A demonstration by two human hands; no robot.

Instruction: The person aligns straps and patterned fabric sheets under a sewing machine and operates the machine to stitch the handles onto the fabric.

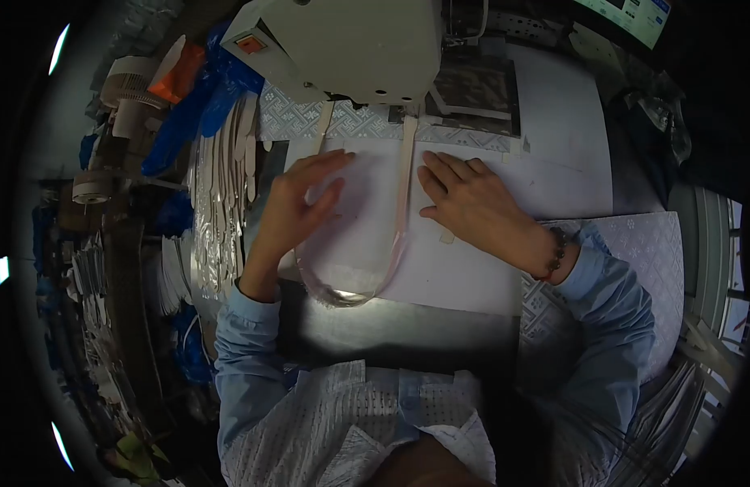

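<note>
A pale pinkish strap (404,183) hangs in a U-shaped loop over the white sheet (464,280). Both its ends lie on the silver-patterned panel (367,122) beneath the machine head (363,49), which looks like a sewing machine. My left hand (306,199) is over the loop's left side, thumb and fingers apart, and covers part of the strap there. My right hand (472,199) rests palm down just right of the strap's right side, fingers stretched out, holding nothing. Whether my left fingers touch the strap, I cannot tell.
Several pale straps (221,187) hang in a bundle at the left, below a blue plastic bag (200,109). A small fan (131,89) stands at the far left. Another patterned panel (642,243) lies under my right forearm. A screen (630,20) is at the upper right.
</note>
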